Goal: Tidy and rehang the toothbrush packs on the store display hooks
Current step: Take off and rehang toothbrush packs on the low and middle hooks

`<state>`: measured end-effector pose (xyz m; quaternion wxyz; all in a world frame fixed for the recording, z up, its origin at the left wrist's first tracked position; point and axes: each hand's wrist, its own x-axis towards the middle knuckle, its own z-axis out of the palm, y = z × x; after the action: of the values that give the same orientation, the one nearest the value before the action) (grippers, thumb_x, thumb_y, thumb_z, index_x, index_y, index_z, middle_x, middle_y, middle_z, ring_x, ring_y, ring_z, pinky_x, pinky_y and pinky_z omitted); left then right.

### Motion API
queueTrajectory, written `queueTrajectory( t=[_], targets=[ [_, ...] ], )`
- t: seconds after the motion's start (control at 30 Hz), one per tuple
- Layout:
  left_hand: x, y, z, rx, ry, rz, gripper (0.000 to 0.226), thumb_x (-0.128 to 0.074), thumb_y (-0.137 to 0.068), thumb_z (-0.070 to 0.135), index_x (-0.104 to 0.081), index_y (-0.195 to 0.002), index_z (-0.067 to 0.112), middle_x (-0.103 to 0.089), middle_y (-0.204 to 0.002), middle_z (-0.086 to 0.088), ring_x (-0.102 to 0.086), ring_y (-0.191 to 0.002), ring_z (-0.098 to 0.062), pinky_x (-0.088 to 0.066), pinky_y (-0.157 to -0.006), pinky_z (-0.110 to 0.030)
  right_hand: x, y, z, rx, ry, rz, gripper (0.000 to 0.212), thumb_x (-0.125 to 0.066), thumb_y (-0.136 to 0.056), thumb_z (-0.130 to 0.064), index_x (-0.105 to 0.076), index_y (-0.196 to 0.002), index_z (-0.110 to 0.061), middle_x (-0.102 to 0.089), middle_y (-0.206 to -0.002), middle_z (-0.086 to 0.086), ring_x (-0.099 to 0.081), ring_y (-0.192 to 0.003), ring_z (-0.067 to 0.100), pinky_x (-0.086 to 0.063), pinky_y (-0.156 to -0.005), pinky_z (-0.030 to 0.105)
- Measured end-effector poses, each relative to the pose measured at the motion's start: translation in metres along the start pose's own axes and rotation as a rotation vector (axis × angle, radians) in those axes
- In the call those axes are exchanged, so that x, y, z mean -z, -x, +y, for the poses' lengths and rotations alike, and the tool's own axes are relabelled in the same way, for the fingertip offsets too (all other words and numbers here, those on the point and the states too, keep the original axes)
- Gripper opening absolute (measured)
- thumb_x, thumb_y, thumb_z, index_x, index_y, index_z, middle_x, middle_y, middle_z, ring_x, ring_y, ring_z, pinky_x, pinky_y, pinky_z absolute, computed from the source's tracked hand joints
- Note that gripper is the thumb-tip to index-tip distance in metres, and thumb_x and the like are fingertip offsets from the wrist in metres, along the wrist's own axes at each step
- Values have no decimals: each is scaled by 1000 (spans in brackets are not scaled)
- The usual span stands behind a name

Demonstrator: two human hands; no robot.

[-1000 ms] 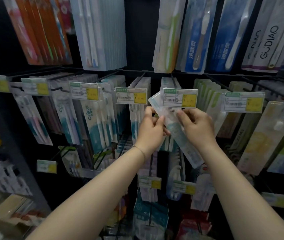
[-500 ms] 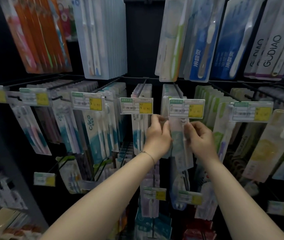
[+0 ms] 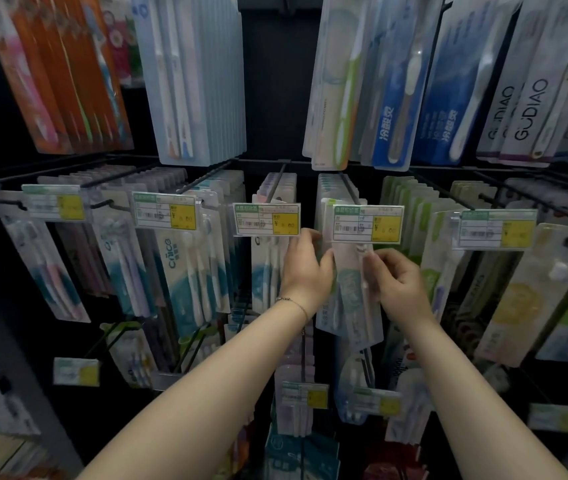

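Note:
A clear toothbrush pack [image 3: 357, 292] with a teal and pink brush hangs upright at the front of a row on a black display hook [image 3: 349, 187], its top hidden behind a green and yellow price tag [image 3: 367, 224]. My left hand [image 3: 305, 268] pinches the pack's left edge just below the tag. My right hand [image 3: 396, 284] grips its right edge at the same height. More packs of the same kind hang behind it on the hook.
Neighbouring hooks carry a white and blue pack row [image 3: 268, 258] at left and green packs [image 3: 427, 271] at right. Blue and green packs [image 3: 372, 98] hang above. Lower hooks with price tags [image 3: 305, 396] jut out beneath my forearms.
The pack was tilted in front of the price tag; it now hangs upright under the tag on the hook. Both hands moved up and inward with it and still hold its edges.

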<state>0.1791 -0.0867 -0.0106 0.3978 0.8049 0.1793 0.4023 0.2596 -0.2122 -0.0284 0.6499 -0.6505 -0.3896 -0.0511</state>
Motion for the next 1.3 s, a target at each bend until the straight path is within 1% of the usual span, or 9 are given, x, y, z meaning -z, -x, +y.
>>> queueTrajectory(
  t=[0.17, 0.37, 0.67, 0.77, 0.93, 1.03, 1.13, 1.2, 1.3],
  targets=[
    [0, -4, 2, 44, 100, -15, 13, -59, -93, 19, -53, -99, 10, -63, -98, -9, -60, -90, -25, -53, -80, -41, 5, -1, -2, -5, 2, -10, 22, -53, -96, -25, -63, -78, -18, -58, -59, -9, -50, -53, 3, -39, -51, 22],
    [7, -6, 4, 63, 238, -60, 13, -57, -94, 15, -64, -104, 11, -69, -101, -9, -65, -95, -22, -56, -84, -46, 6, -2, -2, -18, -12, 16, 19, -57, -94, -28, -63, -80, -17, -59, -63, -4, -51, -55, 9, -39, -52, 28],
    [8, 3, 12, 70, 215, 34, 13, -54, -95, 18, -56, -83, 17, -67, -85, -11, -64, -80, -31, -54, -70, -55, 2, -1, -5, -57, -12, 33, 22, -56, -95, -28, -59, -75, -18, -56, -61, 3, -49, -53, 12, -39, -52, 30],
    [16, 10, 14, 80, 196, 83, 21, -56, -96, 20, -53, -75, 25, -63, -78, -3, -63, -74, -25, -56, -70, -51, 2, 0, -6, -69, -3, 50, 22, -56, -94, -30, -60, -75, -19, -56, -62, 1, -50, -54, 11, -40, -53, 30],
    [41, 24, 7, 42, 105, 100, 19, -51, -98, 21, -50, -81, 13, -57, -73, -6, -58, -68, -25, -55, -65, -42, -5, 6, -7, -93, 23, 87, 18, -55, -96, -26, -60, -80, -19, -57, -65, 1, -49, -47, 9, -43, -49, 30],
    [58, 36, -3, -30, 50, 98, 16, -50, -98, 20, -51, -87, 8, -55, -72, -6, -50, -62, -15, -43, -58, -29, -12, 11, -13, -111, 56, 159, 7, -55, -96, -24, -58, -90, -23, -62, -83, -2, -51, -44, 5, -46, -45, 23],
    [69, 51, -17, -81, 39, 41, 16, -48, -99, 18, -48, -83, 19, -49, -68, 4, -43, -58, -2, -33, -54, -19, -18, 21, -15, -150, 33, 218, 3, -58, -93, -23, -56, -94, -21, -60, -92, -3, -55, -57, 12, -46, -51, 20],
    [73, 60, -25, -97, 23, 20, 25, -47, -100, 15, -41, -78, 26, -41, -64, 9, -41, -54, 1, -29, -51, -15, -23, 29, -16, -125, 28, 163, 5, -62, -91, -20, -57, -89, -20, -61, -85, 0, -55, -59, 17, -46, -54, 28],
    [74, 71, -31, -109, 17, -24, 17, -47, -99, 13, -46, -83, 16, -45, -65, 8, -43, -55, -2, -30, -52, -16, -30, 44, -17, -88, -44, -80, 3, -66, -88, -11, -64, -90, -10, -64, -80, 13, -51, -43, 13, -43, -42, 27]
  ],
)
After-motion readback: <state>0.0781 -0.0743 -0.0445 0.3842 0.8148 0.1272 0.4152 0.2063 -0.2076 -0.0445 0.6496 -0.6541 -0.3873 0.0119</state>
